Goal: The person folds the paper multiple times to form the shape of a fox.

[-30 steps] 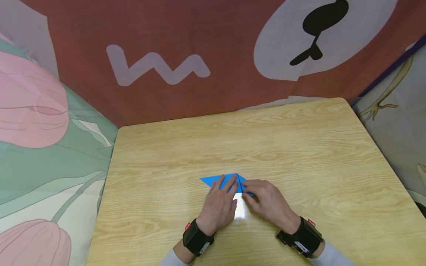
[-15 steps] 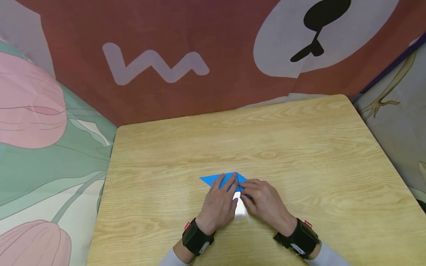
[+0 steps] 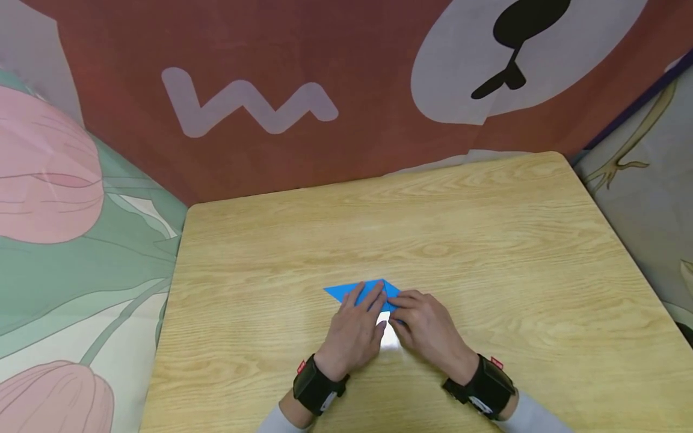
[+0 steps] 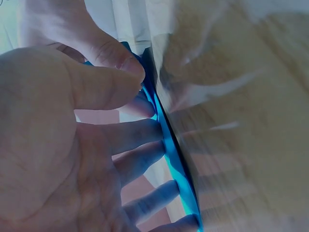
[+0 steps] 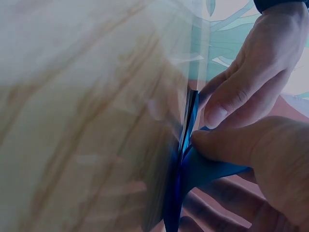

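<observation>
A folded sheet of blue paper (image 3: 337,291) lies on the table, a pointed corner sticking out to the left. My left hand (image 3: 351,335) presses it down, its fingers spread and nearly straight; in the left wrist view the fingertips (image 4: 166,191) meet the paper's thin edge (image 4: 179,166). On the right, my right hand (image 3: 430,329) pinches a flap between thumb and fingers. The right wrist view shows that flap (image 5: 212,168) raised and curved, with my right thumb (image 5: 227,145) against it. Both hands hide much of the sheet's lower part.
The wood-grain table (image 3: 260,252) stretches around the hands. A printed reddish-brown cloth (image 3: 379,132) hangs along its far edge, and a floral cloth (image 3: 135,252) borders the left side. A bright reflection (image 3: 389,337) shows between the hands.
My right hand has shifted slightly left, bringing its fingers and the flap closer to the left hand. The left hand stays pressed on the paper. The head view has tilted a little.
</observation>
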